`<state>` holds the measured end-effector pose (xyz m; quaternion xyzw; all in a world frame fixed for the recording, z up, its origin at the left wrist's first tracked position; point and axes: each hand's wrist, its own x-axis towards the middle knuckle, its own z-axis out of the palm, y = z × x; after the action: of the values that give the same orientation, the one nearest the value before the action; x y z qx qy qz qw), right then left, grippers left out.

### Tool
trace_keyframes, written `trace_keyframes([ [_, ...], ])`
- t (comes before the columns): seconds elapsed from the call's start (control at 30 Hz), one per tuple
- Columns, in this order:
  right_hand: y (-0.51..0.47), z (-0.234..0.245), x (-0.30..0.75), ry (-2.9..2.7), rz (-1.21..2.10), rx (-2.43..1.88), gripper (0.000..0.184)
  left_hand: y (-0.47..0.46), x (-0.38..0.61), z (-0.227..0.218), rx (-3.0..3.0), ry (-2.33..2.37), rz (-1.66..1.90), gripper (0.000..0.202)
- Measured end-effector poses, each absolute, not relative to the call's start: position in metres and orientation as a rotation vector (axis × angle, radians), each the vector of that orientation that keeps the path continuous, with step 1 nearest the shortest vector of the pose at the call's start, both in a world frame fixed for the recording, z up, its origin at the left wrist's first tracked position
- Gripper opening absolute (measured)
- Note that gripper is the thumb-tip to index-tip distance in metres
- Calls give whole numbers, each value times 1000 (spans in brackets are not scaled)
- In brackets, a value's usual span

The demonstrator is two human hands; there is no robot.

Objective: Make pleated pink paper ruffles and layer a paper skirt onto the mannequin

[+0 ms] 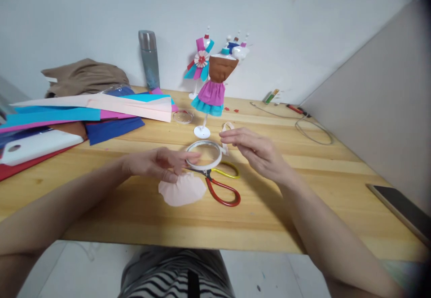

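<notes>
My left hand (158, 163) grips a white roll of tape (204, 154) by its near rim, just above the wooden table (303, 208). My right hand (256, 151) pinches the loose end of the tape (226, 128), pulled up and away from the roll. Under the left hand lies a pale pink ruffled piece of paper (183, 190). Red-and-yellow-handled scissors (222, 183) lie beneath and beside the roll.
A small mannequin in a brown, magenta and teal paper dress (213, 87) stands behind the roll, others behind it. Coloured paper sheets (94, 109) are stacked left, a steel flask (149, 60) at the wall, a cable (313, 132) right, a dark phone (400, 208) near right.
</notes>
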<state>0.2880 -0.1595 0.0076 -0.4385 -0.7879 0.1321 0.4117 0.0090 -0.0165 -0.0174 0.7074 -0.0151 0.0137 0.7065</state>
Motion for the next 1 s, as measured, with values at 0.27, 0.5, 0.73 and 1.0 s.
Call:
trace_keyframes([
  [0.27, -153, 3, 292, -2279, 780, -1048, 32, -27, 12, -18, 1528, -125, -30, 10],
  [0.5, -158, 18, 309, -2246, 635, -1274, 33, -21, 12, -13, 1455, -78, 46, 8],
  [0.73, -145, 2, 376, -1491, 349, -2227, 31, -14, 10, -14, 1478, -35, 134, 14],
  [1.0, -142, -7, 375, -1345, 369, -2250, 21, -21, 10, -8, 1600, -21, 187, 13],
])
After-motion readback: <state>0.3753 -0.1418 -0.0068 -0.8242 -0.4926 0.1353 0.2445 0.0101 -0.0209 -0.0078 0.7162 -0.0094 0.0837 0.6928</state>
